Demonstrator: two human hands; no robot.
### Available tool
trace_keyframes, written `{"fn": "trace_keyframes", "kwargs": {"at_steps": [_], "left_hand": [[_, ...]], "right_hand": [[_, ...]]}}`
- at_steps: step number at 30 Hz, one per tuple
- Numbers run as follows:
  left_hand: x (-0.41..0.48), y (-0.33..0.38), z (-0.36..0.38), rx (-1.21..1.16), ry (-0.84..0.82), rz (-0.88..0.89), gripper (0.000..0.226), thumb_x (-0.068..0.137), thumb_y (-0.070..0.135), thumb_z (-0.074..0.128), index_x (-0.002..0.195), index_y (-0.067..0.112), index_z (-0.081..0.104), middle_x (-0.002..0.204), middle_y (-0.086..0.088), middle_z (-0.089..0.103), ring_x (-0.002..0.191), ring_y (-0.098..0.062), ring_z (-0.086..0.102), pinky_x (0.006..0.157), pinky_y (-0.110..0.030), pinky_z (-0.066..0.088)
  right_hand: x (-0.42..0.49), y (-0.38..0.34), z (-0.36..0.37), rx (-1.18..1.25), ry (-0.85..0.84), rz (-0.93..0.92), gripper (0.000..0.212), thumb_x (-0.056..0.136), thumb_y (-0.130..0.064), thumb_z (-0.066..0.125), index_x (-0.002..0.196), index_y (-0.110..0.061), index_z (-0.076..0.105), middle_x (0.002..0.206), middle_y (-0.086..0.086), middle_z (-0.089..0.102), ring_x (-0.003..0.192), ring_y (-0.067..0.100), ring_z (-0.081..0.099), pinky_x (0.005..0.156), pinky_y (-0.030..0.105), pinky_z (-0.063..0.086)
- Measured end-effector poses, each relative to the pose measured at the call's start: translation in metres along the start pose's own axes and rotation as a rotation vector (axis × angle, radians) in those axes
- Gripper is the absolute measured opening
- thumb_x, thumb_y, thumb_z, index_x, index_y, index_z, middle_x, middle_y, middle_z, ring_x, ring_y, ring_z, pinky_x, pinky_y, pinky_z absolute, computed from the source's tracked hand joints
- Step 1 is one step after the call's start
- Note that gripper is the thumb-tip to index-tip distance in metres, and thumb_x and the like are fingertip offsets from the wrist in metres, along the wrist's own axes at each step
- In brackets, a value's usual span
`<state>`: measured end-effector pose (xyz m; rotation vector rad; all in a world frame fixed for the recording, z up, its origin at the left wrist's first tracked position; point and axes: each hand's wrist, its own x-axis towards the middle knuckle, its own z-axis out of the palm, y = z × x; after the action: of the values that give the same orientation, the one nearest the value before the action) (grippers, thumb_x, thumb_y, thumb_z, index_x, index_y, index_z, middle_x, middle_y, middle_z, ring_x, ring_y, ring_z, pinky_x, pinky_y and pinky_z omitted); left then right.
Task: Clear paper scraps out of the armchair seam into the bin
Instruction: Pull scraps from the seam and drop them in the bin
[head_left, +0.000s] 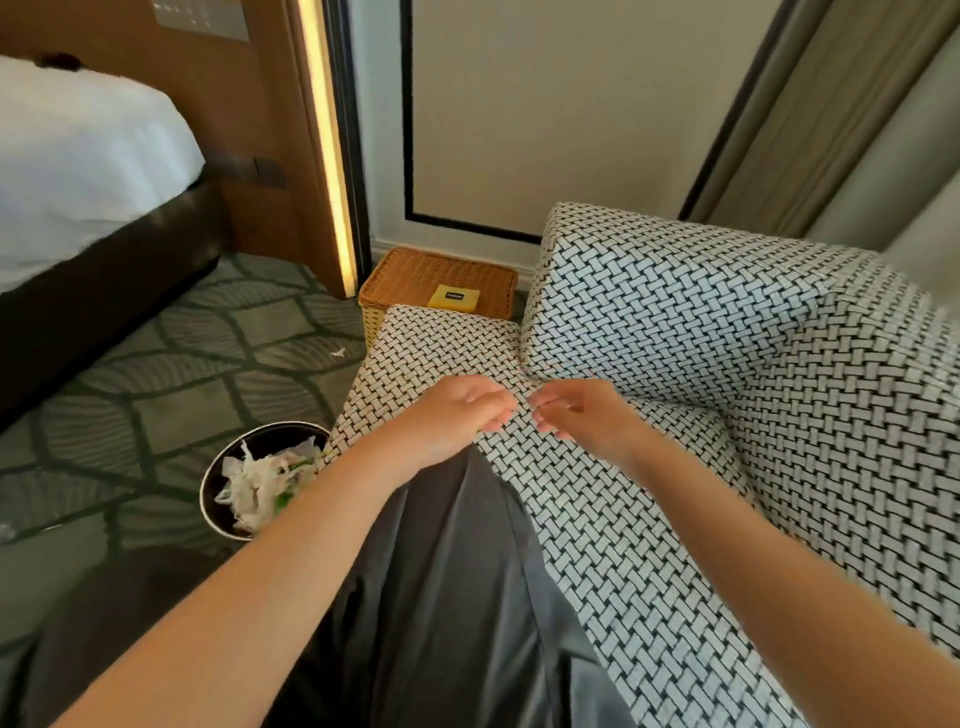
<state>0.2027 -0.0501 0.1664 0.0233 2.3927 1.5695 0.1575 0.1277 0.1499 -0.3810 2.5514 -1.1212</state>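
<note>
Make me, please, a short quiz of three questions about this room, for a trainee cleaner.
1. True or false: the bin already holds paper scraps.
2. What lies on the wicker basket? A) a yellow card B) a red cup C) a key
3. Fill in: one loose scrap lies on the ____.
Key: 1 true; 2 A; 3 carpet.

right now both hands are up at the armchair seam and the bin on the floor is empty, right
No: the head view shows the bin holds crumpled paper scraps, so it is not empty. The left hand and right hand are indeed at the armchair seam.
</note>
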Motion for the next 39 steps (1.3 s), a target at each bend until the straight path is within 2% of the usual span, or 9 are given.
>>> {"fn": "trace_keyframes", "kwargs": {"at_steps": [6,9,12,16,19,25,28,35,39], "left_hand": [[0.008,0.014,0.082,0.056,-0.188,0.024,0.029,0.095,0.034,0.040,0.108,0.018,0.060,0.108,0.003,0.063,0.101,-0.011,0.058,0.085,-0.025,0.043],[0.010,0.010,0.129,0.069,-0.286,0.012,0.031,0.094,0.035,0.041,0.112,0.016,0.058,0.111,-0.001,0.062,0.103,-0.013,0.057,0.089,-0.029,0.044],[0.013,-0.001,0.176,0.064,-0.340,0.030,0.036,0.096,0.033,0.039,0.123,0.013,0.053,0.119,-0.002,0.058,0.101,-0.008,0.051,0.088,-0.025,0.042],[0.017,-0.018,0.230,0.064,-0.320,0.030,0.036,0.097,0.032,0.040,0.124,0.011,0.050,0.123,-0.002,0.056,0.101,-0.006,0.049,0.083,-0.016,0.037],[0.018,-0.031,0.253,0.036,-0.301,0.019,0.035,0.097,0.033,0.040,0.124,0.013,0.050,0.119,0.004,0.055,0.101,-0.003,0.048,0.083,-0.014,0.037],[0.024,-0.069,0.251,-0.138,-0.170,-0.012,0.025,0.095,0.026,0.041,0.107,0.011,0.057,0.098,0.003,0.061,0.092,-0.009,0.058,0.077,-0.021,0.048],[0.031,-0.072,0.251,-0.211,-0.169,-0.066,0.019,0.094,0.022,0.042,0.097,0.012,0.058,0.091,-0.002,0.060,0.083,-0.011,0.058,0.065,-0.018,0.045],[0.035,-0.074,0.251,-0.260,-0.160,-0.095,0.019,0.095,0.020,0.042,0.090,0.012,0.059,0.087,-0.003,0.062,0.077,-0.012,0.058,0.062,-0.021,0.045],[0.034,-0.075,0.250,-0.251,-0.170,-0.080,0.021,0.095,0.019,0.042,0.089,0.009,0.059,0.086,-0.006,0.061,0.078,-0.014,0.058,0.063,-0.022,0.046]], "right_hand": [[-0.067,0.091,-0.015,0.018,0.148,0.216,0.024,0.094,-0.015,0.048,0.116,-0.013,0.060,0.101,-0.002,0.065,0.078,0.004,0.060,0.075,0.019,0.049],[-0.103,0.141,-0.008,0.078,0.255,0.401,0.027,0.094,-0.011,0.047,0.118,-0.015,0.058,0.118,0.001,0.060,0.070,0.016,0.063,0.072,0.034,0.057],[-0.135,0.179,-0.001,0.076,0.450,0.609,0.036,0.094,-0.010,0.045,0.129,-0.018,0.050,0.134,0.004,0.049,0.045,-0.001,0.043,0.044,0.015,0.043],[-0.160,0.212,0.008,0.016,0.665,0.749,0.038,0.093,-0.009,0.046,0.131,-0.009,0.045,0.131,0.013,0.045,0.082,0.016,0.060,0.071,0.029,0.054],[-0.163,0.226,0.004,0.046,0.743,0.832,0.040,0.094,-0.011,0.046,0.133,-0.006,0.042,0.128,0.013,0.048,0.106,0.026,0.056,0.087,0.036,0.051],[-0.134,0.244,0.003,0.151,0.701,0.980,0.053,0.095,-0.026,0.046,0.142,-0.009,0.027,0.129,0.015,0.052,0.106,0.027,0.061,0.084,0.039,0.054],[-0.121,0.242,-0.002,0.215,0.726,1.058,0.049,0.096,-0.027,0.042,0.139,-0.007,0.028,0.118,0.013,0.056,0.093,0.024,0.062,0.072,0.032,0.054],[-0.112,0.250,-0.020,0.587,0.790,1.035,0.030,0.094,-0.019,0.045,0.117,0.000,0.052,0.066,0.004,0.059,0.035,0.003,0.050,0.037,0.014,0.037],[-0.108,0.248,-0.026,0.754,0.909,1.068,0.028,0.092,-0.023,0.054,0.108,0.000,0.058,0.063,0.005,0.064,0.047,0.006,0.058,0.048,0.018,0.046]]}}
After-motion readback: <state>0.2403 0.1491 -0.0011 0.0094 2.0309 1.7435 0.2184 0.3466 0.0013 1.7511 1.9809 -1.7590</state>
